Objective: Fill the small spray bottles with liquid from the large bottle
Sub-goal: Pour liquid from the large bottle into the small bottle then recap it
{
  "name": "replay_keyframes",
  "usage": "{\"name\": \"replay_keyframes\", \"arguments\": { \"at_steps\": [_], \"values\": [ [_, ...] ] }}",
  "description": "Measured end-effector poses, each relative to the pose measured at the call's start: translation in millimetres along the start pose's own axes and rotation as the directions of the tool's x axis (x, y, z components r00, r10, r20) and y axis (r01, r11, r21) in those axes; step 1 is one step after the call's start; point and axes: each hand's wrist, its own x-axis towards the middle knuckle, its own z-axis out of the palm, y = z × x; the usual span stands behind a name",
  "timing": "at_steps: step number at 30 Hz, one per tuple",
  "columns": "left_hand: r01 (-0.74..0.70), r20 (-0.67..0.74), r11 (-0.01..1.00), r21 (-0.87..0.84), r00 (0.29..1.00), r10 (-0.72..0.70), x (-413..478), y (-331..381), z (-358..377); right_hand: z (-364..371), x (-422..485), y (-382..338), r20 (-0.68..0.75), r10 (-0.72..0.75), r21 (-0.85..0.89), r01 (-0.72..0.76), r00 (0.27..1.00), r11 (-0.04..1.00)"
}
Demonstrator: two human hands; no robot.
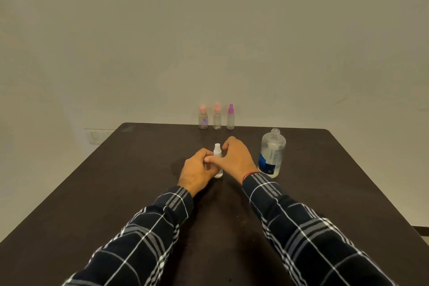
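Left hand (199,168): centre frame, fingers curled round the body of the spray bottle (217,149).
Right hand (237,158): arched just beside the sprayer top; whether it grips or only touches, cannot tell.
Spray bottle: between the hands, on the desk (130,181); long axis upright, white top pointing up.
Large bottle (272,153): right of centre, nearer the right hand; upright, uncapped neck pointing up.
Three bottles (217,117): capped, upper centre, at the desk's far edge.
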Motion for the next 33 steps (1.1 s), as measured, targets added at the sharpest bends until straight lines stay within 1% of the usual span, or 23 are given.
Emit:
{"name": "replay_keyframes", "arguments": {
  "at_steps": [2, 3, 5, 7, 11, 14, 16, 17, 19, 21, 23, 25, 30, 31, 33],
  "values": [
    [-0.006, -0.004, 1.000, -0.020, 1.000, 0.006, 1, 0, 1, -12, -2, 7, 0.079, -0.052, 0.132, 0.041, 0.995, 0.990],
    [-0.005, -0.006, 0.999, -0.042, 1.000, 0.005, 1, -1, 1, -17, -3, 10, 0.114, -0.105, 0.173, 0.085, 0.988, 0.981],
    [-0.002, -0.008, 0.998, -0.067, 1.000, 0.001, 1, -2, 2, -23, -3, 13, 0.154, -0.224, 0.184, 0.195, 0.962, 0.963],
    [0.003, -0.008, 0.997, -0.073, 1.000, -0.004, 1, -3, 3, -22, -4, 13, 0.165, -0.275, 0.174, 0.247, 0.947, 0.953],
    [0.003, -0.002, 0.998, -0.063, 1.000, -0.003, 2, -3, 3, -18, -3, 9, 0.085, -0.223, 0.137, 0.211, 0.971, 0.968],
    [-0.001, -0.003, 0.999, -0.040, 1.000, 0.001, 3, -2, 2, -16, 3, 2, 0.018, -0.185, 0.041, 0.184, 0.983, 0.982],
    [-0.007, -0.009, 0.999, -0.032, 1.000, 0.007, 3, -3, 2, -12, 5, -2, 0.005, -0.157, -0.041, 0.157, 0.988, 0.987],
    [-0.011, -0.011, 1.000, -0.026, 1.000, 0.011, 2, -2, 2, -11, 6, -1, 0.027, -0.152, -0.050, 0.153, 0.988, 0.987],
    [-0.018, -0.009, 1.000, -0.021, 1.000, 0.018, 1, -1, 1, -12, 8, 7, 0.113, -0.160, 0.010, 0.160, 0.981, 0.987],
    [-0.019, -0.007, 0.998, -0.052, 1.000, 0.019, 2, -2, 1, -18, 8, 16, 0.205, -0.192, 0.087, 0.177, 0.960, 0.980],
    [-0.014, 0.005, 0.997, -0.073, 1.000, 0.014, 2, -2, 2, -22, 9, 21, 0.255, -0.216, 0.127, 0.189, 0.942, 0.974],
    [-0.006, 0.010, 0.996, -0.086, 1.000, 0.007, 2, -2, 2, -20, 9, 20, 0.242, -0.212, 0.118, 0.188, 0.947, 0.975],
    [-0.009, 0.003, 0.997, -0.074, 1.000, 0.010, 1, -1, 0, -6, 5, 19, 0.076, -0.112, 0.118, 0.103, 0.991, 0.988],
    [-0.008, 0.003, 0.998, -0.067, 1.000, 0.008, 1, -1, 0, -4, 4, 21, 0.079, -0.099, 0.128, 0.088, 0.992, 0.988],
    [-0.011, 0.006, 0.998, -0.057, 1.000, 0.011, 1, -1, 0, -5, 2, 22, 0.156, -0.096, 0.197, 0.065, 0.983, 0.978]
  ]
}}
